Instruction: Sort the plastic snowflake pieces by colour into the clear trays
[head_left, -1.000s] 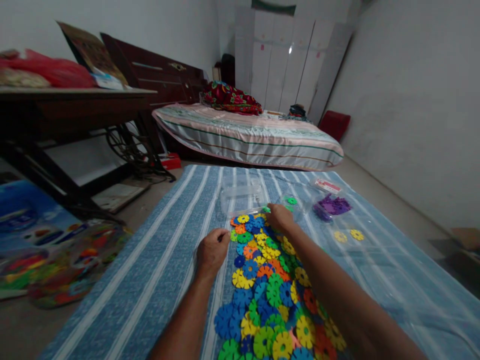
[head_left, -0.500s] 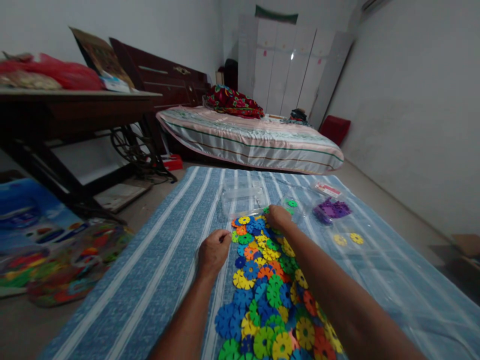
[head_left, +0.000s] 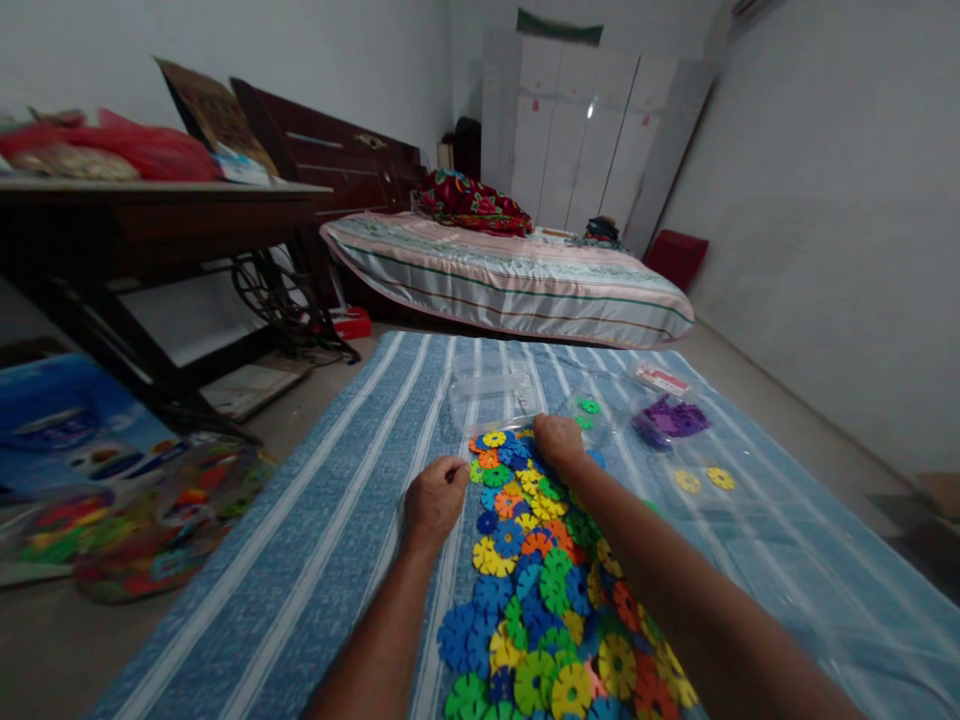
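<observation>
A long heap of flat, notched plastic discs (head_left: 555,580) in blue, yellow, green, orange and red lies on the striped cloth. My left hand (head_left: 436,500) is at the heap's left edge, its fingers curled together. Whatever may be between them is too small to make out. Over the far end of the heap, my right hand (head_left: 559,442) is closed and turned downward. Its fingertips are hidden behind the hand, close to a clear plastic box (head_left: 491,398). Two green discs (head_left: 589,406) lie in clear plastic just right of that hand.
Purple discs (head_left: 671,418) fill a clear container at the right. Two yellow discs (head_left: 721,478) lie nearer on clear plastic. The blue striped cloth (head_left: 322,540) covers the work surface. Bags of colourful pieces (head_left: 165,530) are at the left, below a sewing-machine table (head_left: 165,215). A bed (head_left: 510,275) stands behind.
The whole view has shifted slightly. A green disc that showed at my right hand's fingertips is now out of sight. My left hand stays closed beside the heap.
</observation>
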